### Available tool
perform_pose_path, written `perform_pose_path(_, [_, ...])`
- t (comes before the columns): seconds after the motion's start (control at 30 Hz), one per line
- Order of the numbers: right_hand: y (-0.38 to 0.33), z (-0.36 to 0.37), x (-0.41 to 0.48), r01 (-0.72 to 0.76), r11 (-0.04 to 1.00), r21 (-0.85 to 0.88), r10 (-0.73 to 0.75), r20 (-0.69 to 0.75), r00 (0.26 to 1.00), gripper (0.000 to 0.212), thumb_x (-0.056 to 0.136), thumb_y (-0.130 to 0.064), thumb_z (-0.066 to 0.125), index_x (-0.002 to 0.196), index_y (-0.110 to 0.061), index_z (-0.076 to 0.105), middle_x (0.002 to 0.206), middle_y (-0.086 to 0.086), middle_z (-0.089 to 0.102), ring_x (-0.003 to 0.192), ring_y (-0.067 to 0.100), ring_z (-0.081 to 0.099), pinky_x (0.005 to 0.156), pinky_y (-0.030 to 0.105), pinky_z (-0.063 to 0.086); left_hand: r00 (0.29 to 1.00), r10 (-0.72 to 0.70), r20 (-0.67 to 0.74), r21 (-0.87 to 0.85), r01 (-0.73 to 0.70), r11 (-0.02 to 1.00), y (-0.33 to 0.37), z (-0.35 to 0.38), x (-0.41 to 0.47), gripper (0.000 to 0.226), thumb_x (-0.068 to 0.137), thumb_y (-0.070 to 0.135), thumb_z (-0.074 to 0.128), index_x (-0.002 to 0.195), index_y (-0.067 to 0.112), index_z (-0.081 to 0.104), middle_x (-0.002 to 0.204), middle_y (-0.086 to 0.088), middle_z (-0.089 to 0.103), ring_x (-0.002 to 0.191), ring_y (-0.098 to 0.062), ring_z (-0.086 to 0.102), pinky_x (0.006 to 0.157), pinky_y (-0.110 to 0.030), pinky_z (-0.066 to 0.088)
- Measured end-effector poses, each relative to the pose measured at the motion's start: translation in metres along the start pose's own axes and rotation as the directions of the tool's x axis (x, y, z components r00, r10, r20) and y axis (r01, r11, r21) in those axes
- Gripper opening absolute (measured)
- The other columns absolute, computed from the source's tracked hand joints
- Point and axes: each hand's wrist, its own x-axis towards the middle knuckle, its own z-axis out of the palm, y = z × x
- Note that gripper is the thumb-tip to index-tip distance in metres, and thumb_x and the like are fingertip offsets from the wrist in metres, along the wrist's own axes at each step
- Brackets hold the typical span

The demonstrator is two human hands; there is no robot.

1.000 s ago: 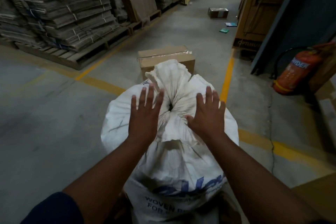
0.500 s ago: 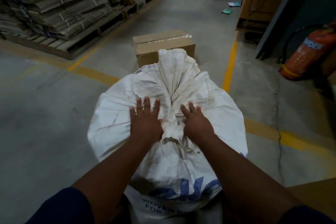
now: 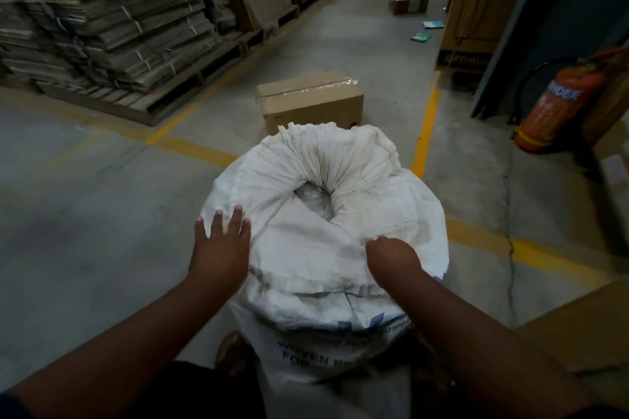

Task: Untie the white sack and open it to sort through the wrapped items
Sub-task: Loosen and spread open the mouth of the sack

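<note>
A big white woven sack [image 3: 306,269] with blue print stands on the concrete floor right in front of me. Its gathered mouth has loosened into a small opening, and something wrapped in clear plastic [image 3: 315,201] shows inside. My left hand [image 3: 221,245] lies flat on the sack's left shoulder, fingers spread. My right hand [image 3: 391,255] is closed on a fold of the sack's fabric at the right of the mouth. No tie or cord is visible.
A taped cardboard box [image 3: 309,102] sits just beyond the sack. Pallets of flattened cartons [image 3: 102,34] line the left. A red fire extinguisher [image 3: 558,105] leans at the right beside a dark panel. Yellow lines cross the floor; a small box [image 3: 408,3] lies farther down the aisle.
The tightly bunched top has spread apart into an opening. My hands slid outward from the knot; the right one now grips fabric, the left has moved to the sack's left side.
</note>
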Motion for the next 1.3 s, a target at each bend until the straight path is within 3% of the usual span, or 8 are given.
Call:
perform_pose_path(0.17, [-0.023,-0.005,0.008,-0.093,0.995,-0.031,0.091,-0.051,0.995,0.076,0.073,-0.015,0.077,0.144,0.001,0.053,0.144,0.029,0.053,0.129,0.046,0.055,0.103,0.067,0.041,0.993,0.077,-0.085,-0.075,-0.084,0.994,0.035,-0.069,0.026,0.070,0.089,0.027,0.048,0.157,0.011,0.038,0.174,-0.012,0.000,0.160,-0.031,0.011,0.124,-0.059,0.004])
perform_pose_path(0.37, [-0.028,-0.014,0.057,0.257,0.965,-0.049,-0.253,0.078,0.964,0.083,0.096,-0.029,0.051,0.164,-0.022,0.005,0.172,0.005,-0.006,0.157,0.029,-0.014,0.125,0.056,-0.003,0.918,0.378,-0.121,-0.193,-0.395,0.898,0.081,-0.071,0.111,0.066,0.098,0.032,0.032,0.163,0.023,0.027,0.172,-0.001,0.022,0.160,-0.018,0.012,0.129,-0.041,0.003])
perform_pose_path(0.63, [-0.011,0.008,0.079,0.282,0.959,0.016,-0.277,0.246,0.929,0.068,0.094,-0.021,0.046,0.158,-0.030,0.026,0.163,-0.004,0.036,0.157,0.020,0.013,0.125,0.054,0.006,0.890,0.451,-0.067,-0.050,-0.455,0.889,0.045,-0.024,0.117,0.065,0.091,0.042,0.019,0.123,0.019,0.071,0.114,-0.002,0.077,0.124,-0.023,0.063,0.127,-0.047,0.015])
perform_pose_path(0.77, [-0.013,0.008,0.061,0.269,0.961,-0.066,-0.253,0.187,0.949,0.048,0.098,-0.029,0.042,0.146,-0.034,0.046,0.141,0.000,0.060,0.132,0.024,0.053,0.113,0.044,0.029,0.879,0.431,-0.202,-0.047,-0.449,0.892,0.033,-0.023,0.085,0.047,0.099,0.035,0.035,0.074,0.022,0.072,0.071,0.002,0.072,0.081,-0.020,0.068,0.119,-0.043,0.033])
perform_pose_path(0.97, [-0.017,-0.018,0.003,0.230,0.959,-0.165,-0.075,0.635,0.769,0.041,0.093,-0.021,0.056,0.133,-0.017,0.063,0.140,0.006,0.059,0.126,0.029,0.058,0.104,0.047,0.047,0.902,0.312,-0.297,-0.038,-0.338,0.940,0.017,-0.040,0.024,0.033,0.076,0.025,0.072,0.046,0.019,0.059,0.043,0.003,0.055,0.046,-0.021,0.061,0.092,-0.043,0.054])
perform_pose_path(1.07, [-0.018,-0.011,-0.025,0.258,0.950,-0.177,-0.096,0.619,0.780,0.031,0.091,-0.025,0.060,0.119,-0.019,0.069,0.126,0.003,0.067,0.112,0.027,0.066,0.093,0.043,0.050,0.963,0.268,-0.021,-0.035,-0.268,0.963,0.009,-0.057,-0.002,0.023,0.083,0.049,0.070,0.079,0.027,0.074,0.075,0.005,0.073,0.079,-0.018,0.073,0.105,-0.043,0.043])
perform_pose_path(1.17, [-0.030,0.002,-0.032,0.283,0.943,-0.172,-0.257,0.160,0.953,0.018,0.062,-0.024,0.081,0.065,-0.021,0.063,0.077,0.004,0.070,0.069,0.026,0.070,0.066,0.035,0.045,0.949,0.276,0.155,0.098,-0.292,0.951,0.001,-0.045,-0.014,0.081,0.068,0.069,0.073,0.134,0.024,0.062,0.130,-0.006,0.067,0.116,-0.026,0.063,0.108,-0.050,0.035])
perform_pose_path(1.3, [-0.049,-0.002,-0.009,0.357,0.913,-0.196,-0.393,-0.188,0.900,0.057,0.066,-0.016,0.058,0.122,-0.015,0.064,0.114,0.014,0.062,0.098,0.034,0.060,0.076,0.043,0.046,0.925,0.363,0.109,0.217,-0.379,0.900,0.002,-0.040,0.013,0.109,0.069,0.054,0.080,0.160,0.015,0.035,0.167,-0.018,0.030,0.153,-0.035,0.032,0.123,-0.061,0.016])
